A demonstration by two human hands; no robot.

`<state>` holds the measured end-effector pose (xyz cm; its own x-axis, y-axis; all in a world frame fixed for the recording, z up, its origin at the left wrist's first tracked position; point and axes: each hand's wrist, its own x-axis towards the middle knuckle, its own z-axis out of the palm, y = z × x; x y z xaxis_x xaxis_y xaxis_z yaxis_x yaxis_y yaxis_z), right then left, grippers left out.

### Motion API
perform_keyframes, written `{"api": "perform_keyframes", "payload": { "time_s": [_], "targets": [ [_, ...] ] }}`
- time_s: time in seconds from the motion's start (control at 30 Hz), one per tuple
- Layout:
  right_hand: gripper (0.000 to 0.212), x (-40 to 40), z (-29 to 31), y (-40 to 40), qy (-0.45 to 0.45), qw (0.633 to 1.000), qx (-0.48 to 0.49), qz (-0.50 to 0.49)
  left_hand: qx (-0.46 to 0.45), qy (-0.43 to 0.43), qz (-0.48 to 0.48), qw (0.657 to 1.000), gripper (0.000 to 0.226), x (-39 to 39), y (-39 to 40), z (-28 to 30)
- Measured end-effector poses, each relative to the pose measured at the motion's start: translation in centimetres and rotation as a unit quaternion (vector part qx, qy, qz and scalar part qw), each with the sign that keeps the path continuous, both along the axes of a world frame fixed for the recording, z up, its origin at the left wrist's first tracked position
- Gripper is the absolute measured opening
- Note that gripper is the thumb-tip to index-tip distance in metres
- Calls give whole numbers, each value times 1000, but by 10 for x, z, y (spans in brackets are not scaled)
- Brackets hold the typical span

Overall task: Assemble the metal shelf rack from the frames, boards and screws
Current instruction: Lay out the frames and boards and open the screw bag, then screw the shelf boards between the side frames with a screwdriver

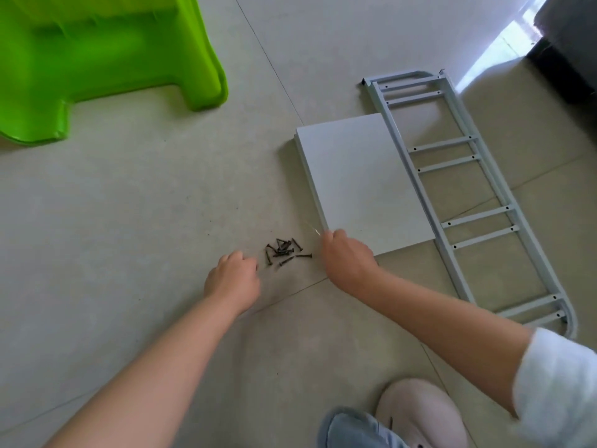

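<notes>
All the parts lie flat on the tiled floor [161, 189], likely spread out for easy reach. The right hand [347, 258] grips the near corner of the stacked boards [361, 185]. The left hand [234, 279], loosely curled and holding nothing visible, rests just left of the screws [284, 250] scattered between both hands. Beyond the right hand, the ladder-like frames [468, 189] run lengthwise away from the person, along the boards' far edge.

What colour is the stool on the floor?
Bright green stool, seen in the head view.
</notes>
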<state>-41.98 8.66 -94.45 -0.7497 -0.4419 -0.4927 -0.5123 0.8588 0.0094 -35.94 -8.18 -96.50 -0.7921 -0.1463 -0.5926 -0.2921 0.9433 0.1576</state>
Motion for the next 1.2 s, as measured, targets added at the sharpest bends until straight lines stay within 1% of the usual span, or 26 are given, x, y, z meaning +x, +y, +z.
{"api": "perform_keyframes", "payload": {
  "time_s": [0.03, 0.17, 0.27, 0.33, 0.5, 0.63, 0.7, 0.8, 0.87, 0.93, 1.0, 1.03, 1.1, 1.2],
  "targets": [
    [33, -10, -2, -12, 7, 1000, 0, -2, 2, -4, 3, 1000, 34, 3, -2, 0],
    [31, -39, -23, -49, 13, 996, -30, -82, 5, -1, 20, 1000, 34, 14, -15, 4],
    [31, -44, -33, -59, 32, 994, -16, -99, 9, 11, 42, 999, 33, 18, -29, 10],
    [33, -45, -35, -60, 32, 995, 3, -94, 15, 15, 58, 998, 32, 21, -37, 13],
    [38, -45, -33, -57, 14, 997, 13, -77, 10, 0, 83, 996, 30, 23, -54, 20],
    [37, -49, -25, -53, 1, 997, -18, -70, -1, -6, 66, 998, 29, 5, -55, 38],
    [34, -55, -18, -46, -7, 997, -53, -62, -11, -4, 58, 998, 29, -11, -51, 51],
    [24, -74, -4, -21, 6, 991, -116, -65, -24, -6, 43, 999, 29, -42, -38, 69],
    [21, -90, 7, 8, 29, 987, -135, -86, -30, 0, 26, 999, 29, -71, -23, 78],
    [22, -103, 14, 45, 44, 987, -110, -112, -37, 23, 15, 999, 30, -104, -2, 84],
    [24, -112, 15, 84, 42, 983, -70, -167, -44, 47, -6, 998, 33, -135, 27, 87],
    [26, -113, 13, 102, 31, 980, -46, -193, -47, 58, -24, 997, 35, -147, 44, 87],
    [29, -111, 5, 135, 0, 976, 3, -217, -51, 77, -67, 994, 36, -163, 77, 83],
    [34, -104, -8, 168, -55, 963, 12, -265, -46, 73, -141, 986, 34, -165, 119, 66]
  ]
}}
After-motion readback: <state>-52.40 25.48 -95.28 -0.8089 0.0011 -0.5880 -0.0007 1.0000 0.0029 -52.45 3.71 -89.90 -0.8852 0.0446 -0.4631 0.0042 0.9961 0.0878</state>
